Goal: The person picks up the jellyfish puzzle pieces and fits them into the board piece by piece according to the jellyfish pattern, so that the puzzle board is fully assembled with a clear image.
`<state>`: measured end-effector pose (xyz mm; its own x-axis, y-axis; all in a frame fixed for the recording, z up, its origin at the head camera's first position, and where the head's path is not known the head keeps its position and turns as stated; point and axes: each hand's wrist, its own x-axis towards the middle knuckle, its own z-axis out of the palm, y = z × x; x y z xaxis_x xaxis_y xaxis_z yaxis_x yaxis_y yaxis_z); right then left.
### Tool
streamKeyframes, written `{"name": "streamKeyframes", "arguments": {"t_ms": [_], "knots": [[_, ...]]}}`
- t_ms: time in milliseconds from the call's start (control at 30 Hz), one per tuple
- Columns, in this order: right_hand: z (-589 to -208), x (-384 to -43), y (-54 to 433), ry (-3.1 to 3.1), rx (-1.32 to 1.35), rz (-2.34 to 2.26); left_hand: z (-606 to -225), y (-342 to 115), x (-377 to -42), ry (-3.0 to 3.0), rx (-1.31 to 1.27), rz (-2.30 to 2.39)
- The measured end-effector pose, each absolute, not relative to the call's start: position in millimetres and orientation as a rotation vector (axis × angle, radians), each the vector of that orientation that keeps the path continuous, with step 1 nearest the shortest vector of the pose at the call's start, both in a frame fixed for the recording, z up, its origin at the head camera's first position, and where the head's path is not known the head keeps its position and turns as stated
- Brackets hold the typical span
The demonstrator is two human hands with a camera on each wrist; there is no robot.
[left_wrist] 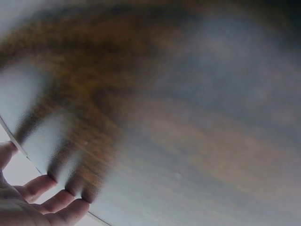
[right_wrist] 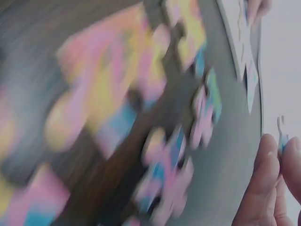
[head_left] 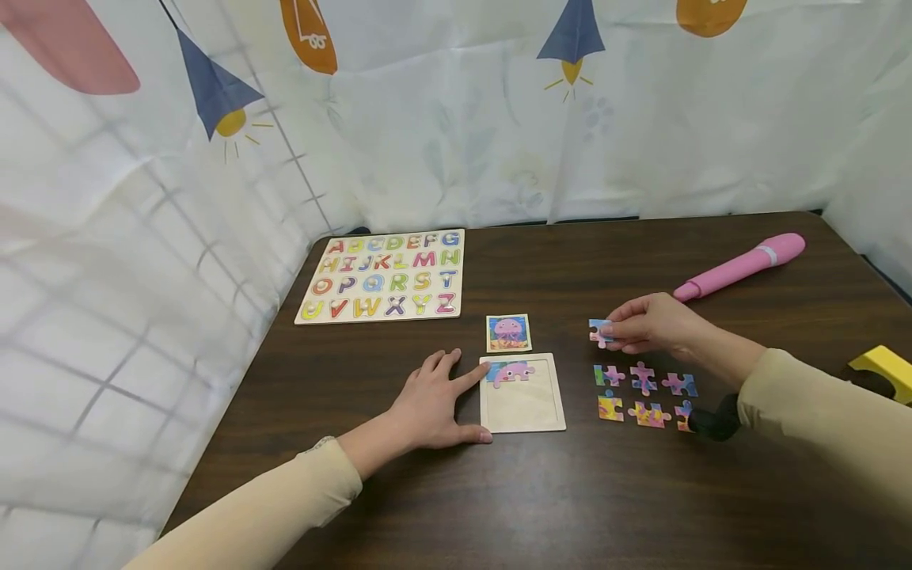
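My left hand (head_left: 435,401) rests at the left edge of a square wooden puzzle tray (head_left: 523,408), its fingers spread and the index fingertip at the upper left corner. Inside the tray's top left lie joined pieces showing a pink face (head_left: 511,371). Between thumb and fingers, my right hand (head_left: 651,326) pinches a blue and pink puzzle piece (head_left: 598,332), right of the tray. Below that hand, several loose puzzle pieces (head_left: 643,378) lie in two rows. A small picture card (head_left: 509,333) of a pink jellyfish lies just above the tray.
A wooden alphabet board (head_left: 385,277) lies at the back left of the dark table (head_left: 399,491). At the back right is a pink wand-shaped object (head_left: 741,267). A yellow curved object (head_left: 883,372) sits at the right. White patterned cloth (head_left: 456,134) hangs behind.
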<state>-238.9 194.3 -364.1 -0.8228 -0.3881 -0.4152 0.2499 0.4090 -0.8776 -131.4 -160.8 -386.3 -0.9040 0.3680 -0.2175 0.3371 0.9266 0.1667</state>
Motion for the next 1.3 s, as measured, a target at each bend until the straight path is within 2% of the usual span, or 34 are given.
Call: {"name": "streamKeyframes", "arguments": {"t_ms": [467, 1300], "knots": [[-369.1, -230.7, 120.9, 2.020, -0.112, -1.273, -384.7, -158.3, -132.7, 2.828, 0.528, 0.185], [-365.6, -226.3, 90.5, 2.188, -0.112, -1.092, -385.5, -160.1, -130.0, 2.829, 0.510, 0.189]]}}
